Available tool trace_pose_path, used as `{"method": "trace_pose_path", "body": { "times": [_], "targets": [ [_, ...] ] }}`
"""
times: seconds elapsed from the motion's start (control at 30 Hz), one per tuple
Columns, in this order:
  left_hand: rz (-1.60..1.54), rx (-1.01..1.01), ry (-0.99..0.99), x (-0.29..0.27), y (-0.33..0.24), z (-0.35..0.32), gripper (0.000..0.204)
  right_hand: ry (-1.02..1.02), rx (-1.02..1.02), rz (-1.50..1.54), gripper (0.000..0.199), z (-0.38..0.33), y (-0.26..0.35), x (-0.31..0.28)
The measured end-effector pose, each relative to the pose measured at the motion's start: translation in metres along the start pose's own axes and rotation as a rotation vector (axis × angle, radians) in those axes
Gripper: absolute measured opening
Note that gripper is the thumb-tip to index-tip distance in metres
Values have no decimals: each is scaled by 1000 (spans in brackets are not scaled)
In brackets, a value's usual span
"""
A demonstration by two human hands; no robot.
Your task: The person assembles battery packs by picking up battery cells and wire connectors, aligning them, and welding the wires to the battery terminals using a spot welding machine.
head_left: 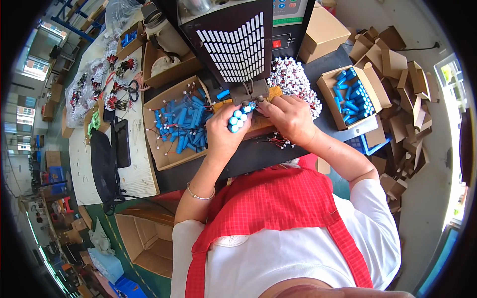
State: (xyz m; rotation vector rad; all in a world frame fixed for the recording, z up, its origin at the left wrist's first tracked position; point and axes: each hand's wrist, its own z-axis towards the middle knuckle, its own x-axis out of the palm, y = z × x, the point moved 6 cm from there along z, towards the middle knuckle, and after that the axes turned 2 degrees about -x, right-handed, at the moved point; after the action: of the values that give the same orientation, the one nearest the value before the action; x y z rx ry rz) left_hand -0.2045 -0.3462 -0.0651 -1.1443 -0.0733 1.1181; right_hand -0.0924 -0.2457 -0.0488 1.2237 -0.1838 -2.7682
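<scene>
My left hand [222, 133] is closed around several blue cylindrical battery cells [238, 120], their pale ends facing me. One more cell sits by its fingertips, under the electrode head [250, 93] of a black benchtop machine that looks like a spot welder [233, 54]. From the right, my right hand [294, 119] reaches to the same spot, thumb and fingers pinched together. What it grips is too small and covered to make out. Beside my left wrist, a cardboard box [166, 160] holds blue cells with wire leads. White connectors with leads [295, 82] are heaped behind my right hand.
An open carton of bare blue cells [330, 82] stands at the right of the dark bench. Flattened and open cardboard boxes [397, 89] pile up beyond it. On the pale table at left lie a black phone [122, 143], a black bag [103, 166] and bundled wire leads [114, 102].
</scene>
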Motion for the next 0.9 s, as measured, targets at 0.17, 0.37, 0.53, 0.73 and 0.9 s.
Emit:
{"method": "trace_pose_path", "body": {
  "times": [0.17, 0.37, 0.53, 0.73, 0.9],
  "targets": [
    [4, -2, 8, 3, -4, 6, 22, 118, -32, -26, 27, -1, -7, 5],
    [17, -56, 10, 2, -4, 6, 20, 137, -78, -5, 24, 5, -4, 2],
    [44, -25, -40, -8, -2, -3, 25, 59, -3, 76, 39, -8, 5, 1],
    [139, -246, -345, -72, 38, -19, 31, -16, 394, 250, 11, -33, -60, -26],
    [-164, -290, -315, -54, 31, -23, 26, 138, 517, 231, 9, -46, -106, -6]
  ]
}}
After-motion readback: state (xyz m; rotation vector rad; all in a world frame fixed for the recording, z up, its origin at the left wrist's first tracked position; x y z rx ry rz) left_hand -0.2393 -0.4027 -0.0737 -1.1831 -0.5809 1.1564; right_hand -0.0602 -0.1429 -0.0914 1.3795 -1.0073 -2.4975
